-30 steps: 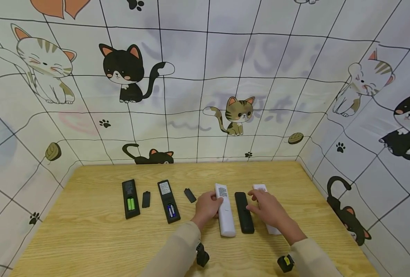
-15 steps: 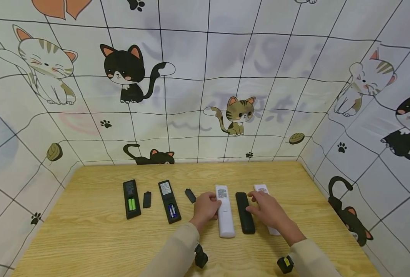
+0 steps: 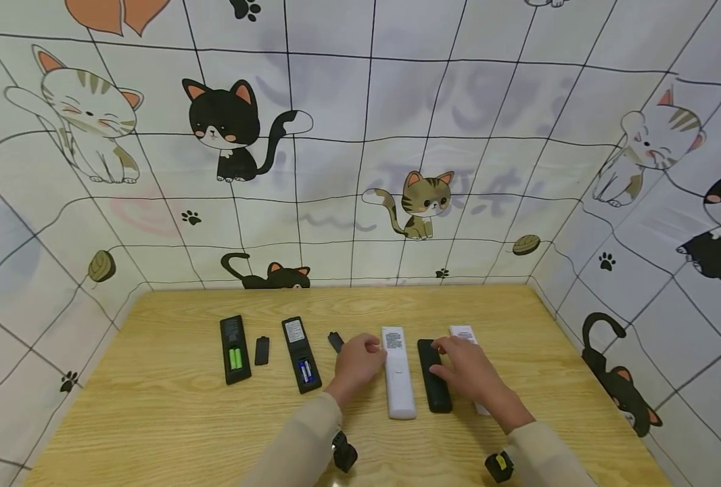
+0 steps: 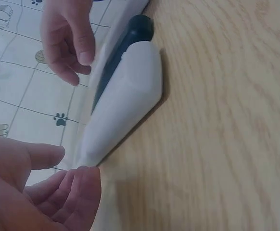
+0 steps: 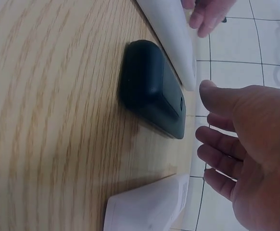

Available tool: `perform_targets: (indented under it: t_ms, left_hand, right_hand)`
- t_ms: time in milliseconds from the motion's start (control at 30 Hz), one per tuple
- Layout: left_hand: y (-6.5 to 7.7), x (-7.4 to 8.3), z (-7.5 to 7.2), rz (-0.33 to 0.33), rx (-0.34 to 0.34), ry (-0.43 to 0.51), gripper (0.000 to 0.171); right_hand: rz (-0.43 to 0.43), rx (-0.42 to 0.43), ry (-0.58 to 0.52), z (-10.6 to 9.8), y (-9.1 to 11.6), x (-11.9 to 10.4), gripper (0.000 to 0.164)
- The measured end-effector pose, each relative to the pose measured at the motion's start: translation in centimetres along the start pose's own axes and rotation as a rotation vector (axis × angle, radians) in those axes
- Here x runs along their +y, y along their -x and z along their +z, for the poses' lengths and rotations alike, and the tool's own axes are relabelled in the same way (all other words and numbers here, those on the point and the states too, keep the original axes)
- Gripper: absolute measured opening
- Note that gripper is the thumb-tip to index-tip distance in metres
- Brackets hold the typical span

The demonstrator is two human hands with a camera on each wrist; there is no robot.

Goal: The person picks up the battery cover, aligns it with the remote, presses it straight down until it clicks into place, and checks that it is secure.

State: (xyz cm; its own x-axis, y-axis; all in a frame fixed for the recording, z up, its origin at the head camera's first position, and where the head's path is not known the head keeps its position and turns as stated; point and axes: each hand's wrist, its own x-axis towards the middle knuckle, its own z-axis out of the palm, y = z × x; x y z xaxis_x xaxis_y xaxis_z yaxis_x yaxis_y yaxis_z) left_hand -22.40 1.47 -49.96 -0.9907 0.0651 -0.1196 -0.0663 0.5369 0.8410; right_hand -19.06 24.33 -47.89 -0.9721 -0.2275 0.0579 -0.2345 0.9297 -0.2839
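Observation:
Just left of a white remote control [image 3: 400, 382] hovers my left hand [image 3: 358, 365], fingers loosely bent and holding nothing. In the left wrist view, a gap shows between its thumb and fingers [image 4: 84, 197], close to the far end of that remote. My right hand [image 3: 473, 372] is over the space between a black remote control [image 3: 435, 382] and a second white remote control [image 3: 462, 331], covering much of the latter. Its thumb and fingers stand apart with nothing between them in the right wrist view. All three remotes lie back side up.
To the left lie two black remotes with open battery compartments, one with green batteries [image 3: 235, 358], the other with blue ones [image 3: 305, 370]. A small black battery cover [image 3: 262, 350] lies between them; another cover [image 3: 335, 340] is partly behind my left hand. Cat-patterned cloth [image 3: 336, 135] surrounds the wooden table [image 3: 172, 406].
My left hand has drawn away to the left from the white remote, whose left edge its fingers were at. The right hand has barely moved, and the head view has shifted slightly.

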Motion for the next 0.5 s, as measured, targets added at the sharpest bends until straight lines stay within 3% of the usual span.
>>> perform_targets:
  t_ms: [233, 500]
  left_hand:
    - [0.6, 0.2, -2.3, 0.039, -0.024, 0.042, 0.029]
    - [0.9, -1.3, -6.4, 0.088, 0.023, 0.0, 0.029]
  right_hand:
    - [-0.042, 0.016, 0.042, 0.3, -0.2, -0.6, 0.036]
    - [-0.053, 0.004, 0.014, 0.4, -0.6, -1.6, 0.037]
